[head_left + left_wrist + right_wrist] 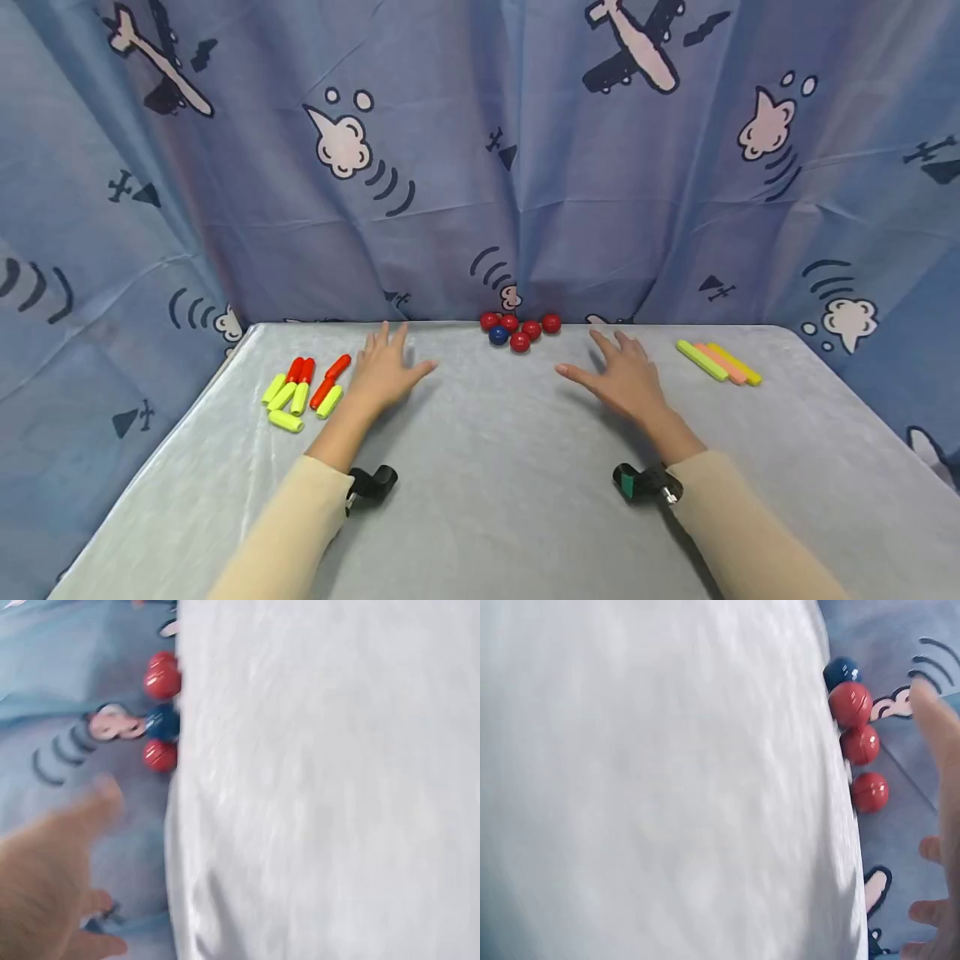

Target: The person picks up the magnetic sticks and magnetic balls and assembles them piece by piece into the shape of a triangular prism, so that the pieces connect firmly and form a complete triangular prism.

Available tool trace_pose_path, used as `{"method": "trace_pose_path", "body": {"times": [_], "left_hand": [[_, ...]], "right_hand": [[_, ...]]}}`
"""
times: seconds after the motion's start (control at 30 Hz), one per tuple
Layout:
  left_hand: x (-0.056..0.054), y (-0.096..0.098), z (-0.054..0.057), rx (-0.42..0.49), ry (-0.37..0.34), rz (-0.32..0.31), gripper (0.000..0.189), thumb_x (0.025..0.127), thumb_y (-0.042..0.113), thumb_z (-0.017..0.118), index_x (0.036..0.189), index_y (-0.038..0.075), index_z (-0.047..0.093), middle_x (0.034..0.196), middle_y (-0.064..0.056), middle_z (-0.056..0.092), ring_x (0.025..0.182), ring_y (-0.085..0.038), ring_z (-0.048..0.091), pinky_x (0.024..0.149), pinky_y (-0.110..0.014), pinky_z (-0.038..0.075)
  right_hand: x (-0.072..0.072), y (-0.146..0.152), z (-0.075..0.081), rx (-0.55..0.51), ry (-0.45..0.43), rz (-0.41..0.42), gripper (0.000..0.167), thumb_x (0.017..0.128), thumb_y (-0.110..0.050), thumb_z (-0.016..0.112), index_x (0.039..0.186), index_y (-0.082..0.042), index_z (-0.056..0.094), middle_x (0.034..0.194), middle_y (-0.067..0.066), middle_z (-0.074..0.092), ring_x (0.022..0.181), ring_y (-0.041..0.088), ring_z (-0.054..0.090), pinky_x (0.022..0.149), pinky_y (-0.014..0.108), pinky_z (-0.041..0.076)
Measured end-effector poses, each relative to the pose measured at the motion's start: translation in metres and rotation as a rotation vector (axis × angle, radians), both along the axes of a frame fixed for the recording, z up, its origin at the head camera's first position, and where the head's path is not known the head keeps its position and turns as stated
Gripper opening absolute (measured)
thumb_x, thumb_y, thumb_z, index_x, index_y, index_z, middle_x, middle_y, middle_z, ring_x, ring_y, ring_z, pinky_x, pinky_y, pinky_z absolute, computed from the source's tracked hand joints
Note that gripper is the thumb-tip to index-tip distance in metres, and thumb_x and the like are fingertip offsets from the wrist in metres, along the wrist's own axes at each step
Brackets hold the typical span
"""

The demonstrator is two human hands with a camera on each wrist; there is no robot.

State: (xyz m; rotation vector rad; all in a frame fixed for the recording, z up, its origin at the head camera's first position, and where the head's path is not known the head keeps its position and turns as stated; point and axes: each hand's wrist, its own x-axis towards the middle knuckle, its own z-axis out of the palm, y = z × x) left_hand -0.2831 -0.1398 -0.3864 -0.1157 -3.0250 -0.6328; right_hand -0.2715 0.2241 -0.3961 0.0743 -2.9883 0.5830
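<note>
My left hand is held over the left part of the table with fingers spread and nothing in it. Just left of it lie several short yellow-green tubes and red tubes, some red ends tucked into yellow-green ones. My right hand, fingers also spread and holding nothing, is over the right part. Between the hands, near the back edge, sits a group of several red balls with one blue ball. The balls also show in both wrist views.
A white cloth covers the table. At the back right lie three flat sticks side by side: a yellow-green stick, a salmon stick and a yellow stick. A blue curtain with printed planes hangs behind the back edge.
</note>
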Motion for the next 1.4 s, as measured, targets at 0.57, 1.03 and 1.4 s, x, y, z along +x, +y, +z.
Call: {"method": "trace_pose_path", "body": {"times": [0.57,1.03,1.4], "left_hand": [[0.029,-0.066,-0.003,-0.028,0.002,0.27,0.038,0.091,-0.002,0.049,0.127,-0.01,0.059,0.125,-0.036,0.055,0.117,-0.054,0.054,0.093,-0.061,0.049],[0.014,-0.077,-0.012,-0.078,0.07,0.267,0.03,0.09,-0.001,0.052,0.115,0.001,0.07,0.111,-0.027,0.069,0.101,-0.047,0.068,0.076,-0.059,0.056],[0.008,-0.078,-0.003,0.017,0.188,0.226,0.027,0.093,0.004,0.064,0.119,-0.001,0.07,0.11,-0.027,0.065,0.102,-0.045,0.066,0.083,-0.056,0.055]], "right_hand": [[-0.021,-0.066,-0.013,-0.463,0.136,0.131,0.063,0.088,-0.042,0.078,0.136,-0.004,0.061,0.133,0.019,0.062,0.121,0.038,0.059,0.101,0.052,0.049],[-0.039,-0.084,-0.034,-0.516,0.252,0.161,0.044,0.089,-0.019,0.078,0.129,-0.006,0.068,0.131,0.019,0.06,0.117,0.034,0.057,0.097,0.047,0.048],[-0.042,-0.088,-0.037,-0.466,0.215,0.128,0.037,0.09,-0.018,0.077,0.123,-0.005,0.071,0.118,0.019,0.063,0.105,0.032,0.066,0.09,0.04,0.051]]}}
